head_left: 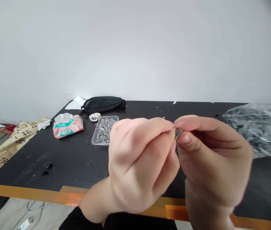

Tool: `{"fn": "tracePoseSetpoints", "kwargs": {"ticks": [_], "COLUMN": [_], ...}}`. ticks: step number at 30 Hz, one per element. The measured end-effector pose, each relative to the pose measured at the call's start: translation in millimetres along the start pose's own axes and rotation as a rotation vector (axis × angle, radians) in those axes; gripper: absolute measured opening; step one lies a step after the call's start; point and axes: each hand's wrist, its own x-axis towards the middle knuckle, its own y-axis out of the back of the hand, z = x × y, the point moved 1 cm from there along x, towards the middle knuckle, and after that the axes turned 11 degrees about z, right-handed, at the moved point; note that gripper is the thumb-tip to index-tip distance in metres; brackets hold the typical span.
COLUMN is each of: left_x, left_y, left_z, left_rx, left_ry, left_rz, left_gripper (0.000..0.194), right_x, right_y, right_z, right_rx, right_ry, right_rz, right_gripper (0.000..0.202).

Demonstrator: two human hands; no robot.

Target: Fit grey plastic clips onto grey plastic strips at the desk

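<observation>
Left hand (142, 163), right hand (214, 159): each grip pinched on small curved grey piece (178, 133).

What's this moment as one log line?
right hand: pinching small grey piece | left hand: touching same piece | black table: clear tub of grey pieces, left; clear plastic bag, right

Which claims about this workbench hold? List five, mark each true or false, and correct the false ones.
1. The fingertips of the left hand and right hand meet at a small grey piece. True.
2. The tissue pack stands to the right of the clear tub. False: it is to the tub's left.
3. The tub holds many grey pieces. True.
4. The black pouch lies on the floor. False: it lies on the table, towards the wall.
5. A clear plastic bag lies to the right of both hands. True.
</observation>
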Motion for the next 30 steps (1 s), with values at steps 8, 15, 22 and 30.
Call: {"fn": "tracePoseSetpoints", "kwargs": {"ticks": [8,15,22,30], "left_x": [4,3,7,4], "left_y": [3.9,6.7,10.6,12.9], "left_z": [5,-9,-26,-22], "left_rx": [-0.033,-0.1,-0.089,-0.037], "left_ry": [0.05,0.095,0.007,0.106], "left_rz": [-0.079,-0.112,-0.161,-0.173], "left_gripper": [0.013,0.006,0.012,0.017], "right_x": [-2,5,10,-11], "right_y": [2,-1,2,-1], "right_z": [-3,2,7,-8], "right_rx": [0.026,0.14,0.275,-0.06], "right_ry": [-0.024,-0.09,-0.265,-0.028], "right_rz": [-0.019,-0.095,-0.225,-0.055], "right_gripper": [0.03,0.013,0.012,0.03]}}
